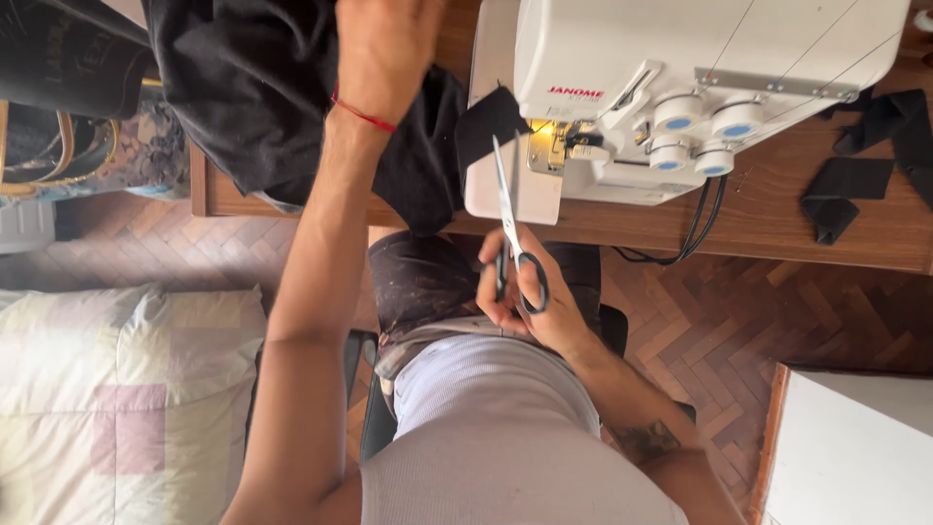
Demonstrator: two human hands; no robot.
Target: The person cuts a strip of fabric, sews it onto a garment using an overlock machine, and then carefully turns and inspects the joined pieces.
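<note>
My left hand (384,49) reaches up and rests on a heap of black fabric (243,97) at the table's left end, fingers closed into the cloth. A red thread bracelet (362,116) circles that wrist. My right hand (533,303) is above my lap with its fingers through the black handles of a pair of scissors (507,209). The blades point up towards a black flap of fabric (489,122) by the needle area of a white overlock sewing machine (680,58). The blades are nearly together.
The machine stands on a wooden table (777,219) with black fabric scraps (865,165) to its right and black cables (705,219) hanging over the edge. A pale patchwork cushion (117,389) lies lower left, a white box (855,447) lower right, a bag (68,126) upper left.
</note>
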